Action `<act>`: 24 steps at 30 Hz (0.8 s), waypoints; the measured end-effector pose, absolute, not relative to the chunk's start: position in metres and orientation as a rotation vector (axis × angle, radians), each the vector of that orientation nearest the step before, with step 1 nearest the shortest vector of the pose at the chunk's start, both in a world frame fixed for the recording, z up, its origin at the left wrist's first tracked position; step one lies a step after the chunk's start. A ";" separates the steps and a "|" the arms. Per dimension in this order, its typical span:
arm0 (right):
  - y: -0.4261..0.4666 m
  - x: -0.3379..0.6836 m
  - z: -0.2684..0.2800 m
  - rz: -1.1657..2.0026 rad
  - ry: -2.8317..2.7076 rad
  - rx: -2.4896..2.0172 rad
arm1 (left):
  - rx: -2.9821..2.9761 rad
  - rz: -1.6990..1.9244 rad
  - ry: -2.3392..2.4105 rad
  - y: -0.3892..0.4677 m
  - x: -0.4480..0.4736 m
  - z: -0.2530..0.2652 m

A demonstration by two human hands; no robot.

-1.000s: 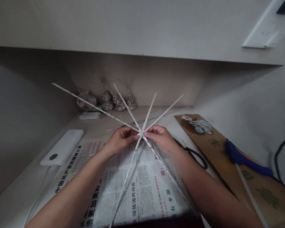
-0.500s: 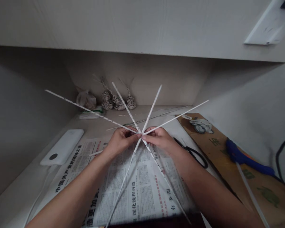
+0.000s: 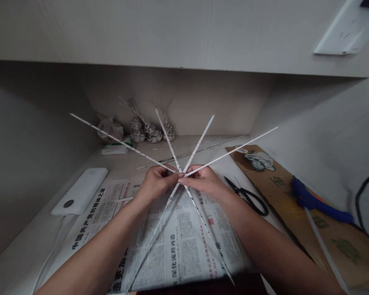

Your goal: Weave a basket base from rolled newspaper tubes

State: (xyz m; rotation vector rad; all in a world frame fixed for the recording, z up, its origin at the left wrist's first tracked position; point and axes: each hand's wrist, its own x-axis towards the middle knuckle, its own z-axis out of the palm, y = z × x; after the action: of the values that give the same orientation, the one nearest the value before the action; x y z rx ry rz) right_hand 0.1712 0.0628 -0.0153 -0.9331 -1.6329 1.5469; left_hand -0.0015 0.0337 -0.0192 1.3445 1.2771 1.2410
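Observation:
Several rolled paper sticks [image 3: 199,142] cross at one point and spread out like spokes, white with dark printed flecks. My left hand [image 3: 160,180] pinches the crossing from the left, thumb on top. From the right, my right hand [image 3: 203,178] pinches the same crossing, its thumb meeting the left thumb. Two sticks run down toward me and the others fan out away from me. The fingers under the crossing are partly hidden. Below the hands lies a printed newspaper sheet [image 3: 184,246].
Black scissors [image 3: 249,196] lie right of my right hand. Cardboard [image 3: 283,196] holds a blue glue gun [image 3: 320,205] and a crumpled wad [image 3: 260,160]. A white power bank [image 3: 83,190] sits left. Woven paper gourds [image 3: 153,133] and loose sticks [image 3: 197,152] stand behind, under an overhanging panel [image 3: 172,37].
The spokes have turned slightly clockwise: the upper tips moved right and the lower ends moved left. Both hands keep their pinch; my right thumb has shifted left over the crossing.

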 end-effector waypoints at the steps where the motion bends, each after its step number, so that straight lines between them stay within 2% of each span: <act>1: 0.062 0.171 -0.015 1.544 -1.614 -0.946 | 1.359 1.225 1.276 0.034 -0.002 -0.020; 11: 0.073 0.170 -0.032 1.358 -1.529 -1.011 | 1.534 1.161 1.478 0.033 -0.003 -0.023; 20: 0.075 0.163 -0.044 1.357 -1.428 -1.066 | 1.513 1.164 1.529 0.032 0.002 -0.024; 24: 0.074 0.162 -0.039 1.450 -1.419 -1.022 | 1.506 1.194 1.502 0.035 0.001 -0.027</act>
State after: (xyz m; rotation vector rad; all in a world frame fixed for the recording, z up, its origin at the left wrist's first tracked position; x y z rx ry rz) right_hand 0.1620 0.0743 -0.0394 -1.0217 -1.4192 1.4504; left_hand 0.0008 0.0352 -0.0267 1.5055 1.5016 1.1937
